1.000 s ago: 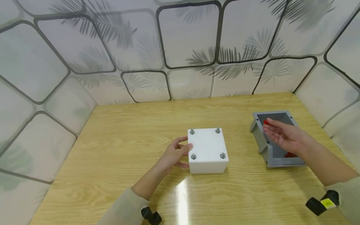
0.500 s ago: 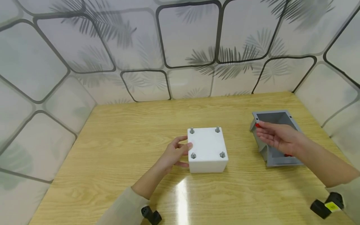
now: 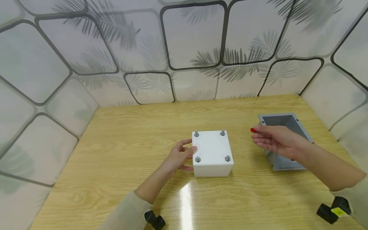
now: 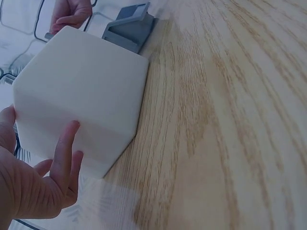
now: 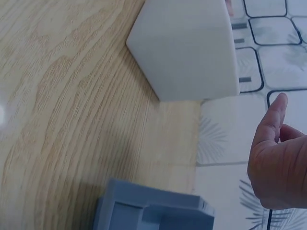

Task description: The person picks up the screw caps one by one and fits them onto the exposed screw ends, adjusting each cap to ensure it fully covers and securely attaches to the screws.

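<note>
A white box (image 3: 212, 147) stands on the table, with a threaded metal stud (image 3: 222, 133) and nut at each top corner. My left hand (image 3: 178, 156) holds its left side, thumb on the top edge and fingers spread against the side wall (image 4: 81, 115). Over the left rim of a grey bin (image 3: 287, 167), my right hand (image 3: 276, 140) pinches a small red piece (image 3: 253, 130) between thumb and forefinger. Its exact kind is too small to tell. In the right wrist view, the right hand (image 5: 280, 153) hides the red piece.
Inside the grey bin, more red (image 3: 292, 159) shows, mostly hidden behind my right arm. Wooden tabletop (image 3: 129, 137) lies around the box and between it and the bin. A patterned wall covering (image 3: 195, 38) bounds the table at the back and both sides.
My right hand has lifted out of the grey bin and moved left toward the white box, carrying the red piece. The left hand and the box have stayed put.
</note>
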